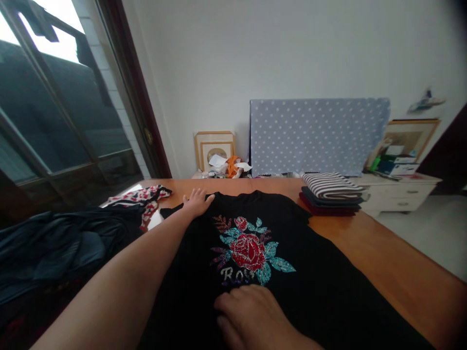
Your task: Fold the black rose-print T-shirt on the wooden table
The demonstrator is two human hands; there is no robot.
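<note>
Smoothing looks like the step in hand; next move calls for even, light pressure. Your right hand (257,311), loosely curled, rests on the black T-shirt (314,265); cannot tell if it pinches cloth. Rose print (248,252) at its 12 o'clock. Your left hand (197,202), fingers spread, on the shirt at 11. Folded stack (330,187) beyond, at 1 o'clock

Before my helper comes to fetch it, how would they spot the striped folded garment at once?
On the orange-brown table, right of the black rose-print shirt, sits a neat stack of folded clothes. The striped garment lies on top, its dark and white stripes setting it apart from the plain dark and maroon layers below.
</note>
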